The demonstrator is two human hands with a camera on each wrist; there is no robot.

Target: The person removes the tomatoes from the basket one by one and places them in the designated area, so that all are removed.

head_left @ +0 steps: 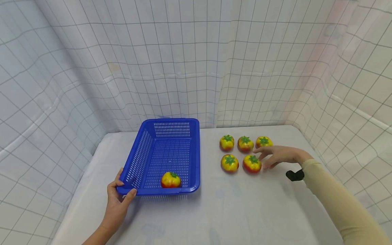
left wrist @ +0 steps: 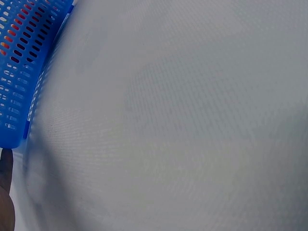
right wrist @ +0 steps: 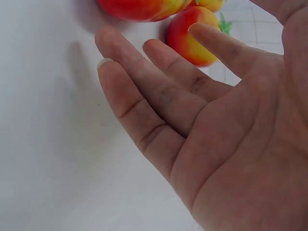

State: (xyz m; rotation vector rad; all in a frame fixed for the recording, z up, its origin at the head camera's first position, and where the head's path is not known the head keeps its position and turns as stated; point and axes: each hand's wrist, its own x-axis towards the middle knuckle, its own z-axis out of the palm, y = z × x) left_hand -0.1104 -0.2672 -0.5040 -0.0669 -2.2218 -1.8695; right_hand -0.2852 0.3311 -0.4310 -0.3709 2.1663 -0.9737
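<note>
My left hand (head_left: 117,204) grips the near left corner of a blue plastic basket (head_left: 199,156), thumb and fingers at its rim. One red-and-yellow tomato (head_left: 170,180) with a green leafy top lies inside, by the near wall. Over on the right, my right hand (head_left: 280,154) hovers with extended, slightly bent fingers beside the near right tomato (head_left: 252,164) of a group. In the right wrist view the palm holds nothing, and a tomato (right wrist: 192,36) shows beyond the fingers. The left wrist view catches only a fingertip under the basket's edge (left wrist: 9,139).
Several more tomatoes stand in two rows right of the basket, among them a front left one (head_left: 229,163), a back left one (head_left: 227,143) and a back middle one (head_left: 245,144). White cloth covers the table (head_left: 232,211). Checked curtains (head_left: 196,68) enclose the back and sides.
</note>
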